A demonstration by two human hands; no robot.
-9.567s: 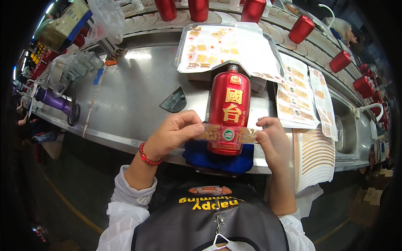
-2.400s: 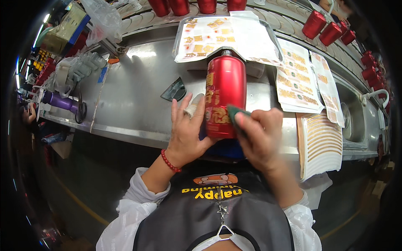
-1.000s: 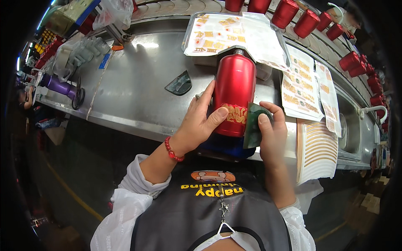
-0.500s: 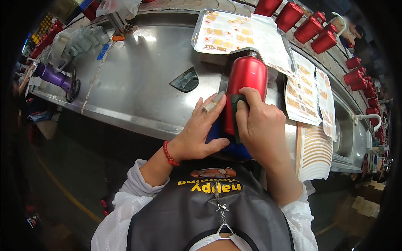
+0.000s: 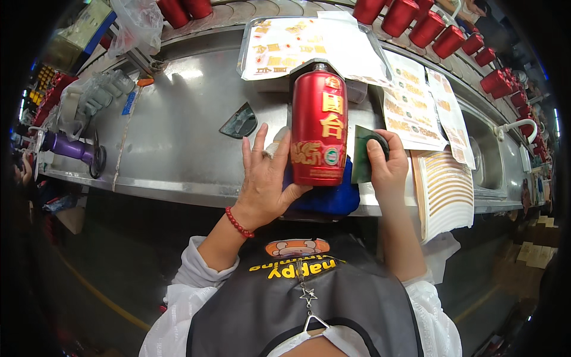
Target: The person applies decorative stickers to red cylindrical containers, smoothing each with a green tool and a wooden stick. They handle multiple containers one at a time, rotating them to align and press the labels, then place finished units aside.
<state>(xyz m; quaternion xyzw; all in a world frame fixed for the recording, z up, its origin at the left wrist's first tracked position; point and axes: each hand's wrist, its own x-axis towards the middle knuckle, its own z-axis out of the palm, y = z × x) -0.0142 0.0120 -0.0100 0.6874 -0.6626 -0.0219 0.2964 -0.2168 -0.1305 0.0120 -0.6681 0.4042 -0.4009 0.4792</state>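
Observation:
A glossy red bottle (image 5: 318, 134) with gold characters and a small green and white emblem lies with its neck pointing away from me, over a dark holder and a blue cloth (image 5: 327, 203). Along its left side rests my left hand (image 5: 262, 175), fingers spread, the wrapped index finger against the bottle and the thumb by its base. My right hand (image 5: 388, 163) grips a flat dark green scraper (image 5: 361, 156) with a black handle, just right of the bottle and apart from it. Beyond the neck, a tray (image 5: 242, 66) carries sheets of gold decals (image 5: 288, 47).
A dark glass-like piece (image 5: 239, 121) lies on the steel bench (image 5: 184, 119). Far left are a purple tool (image 5: 68, 149) and bagged clear glasses (image 5: 110, 89). Decal sheets (image 5: 410, 107), a stack of striped sheets (image 5: 446, 193) and a sink (image 5: 488, 163) are right. Red bottles (image 5: 425, 30) line the back conveyor.
The bottle's upper face was plain red; now gold characters and the emblem show there. My right hand and the scraper have moved right, off the bottle. My left hand stays beside it.

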